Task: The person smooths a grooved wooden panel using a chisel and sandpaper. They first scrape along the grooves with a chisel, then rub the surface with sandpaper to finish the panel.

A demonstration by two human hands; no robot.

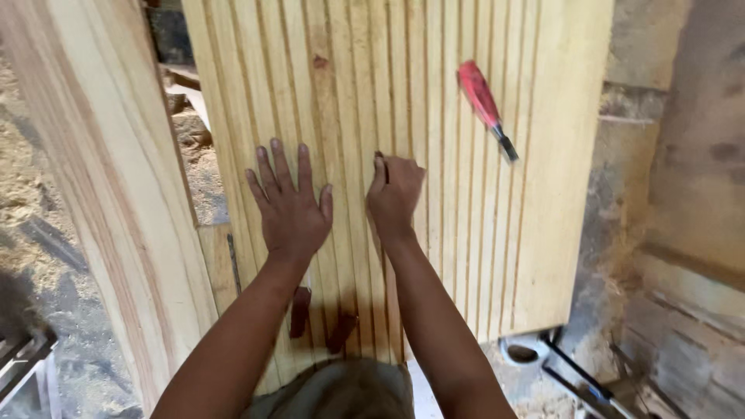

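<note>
Here, 2 bare hands work a pale board in a sawdust-strewn workshop.

Panel: a grooved wooden panel (434,116) of pale yellow timber lies under both hands, its long parallel grooves running away from the person; a small reddish knot sits near its far left part.

Left hand: the left hand (289,208) lies open and flat on the panel, fingers spread, palm down, holding nothing.

Right hand: the right hand (394,194) is closed in a loose fist on the panel just beside the left, pinching a small dark object (379,157) at a groove; what that object is cannot be told.

Chisel: a red-handled chisel (485,107) lies loose on the panel, up and to the right of the right hand and well apart from it, its dark blade pointing down-right.

Plank: a thick wooden plank (101,178) stands on edge along the panel's left side, left of the left hand.

Clamp pieces: 2 dark reddish-brown pieces (320,322) sit at the panel's near edge between the forearms.

Container: a small white round container (521,351) rests on the floor under the panel's near right corner; its contents look dark and cannot be made out.

Floor: sawdust (23,178) covers the ground at left.
</note>
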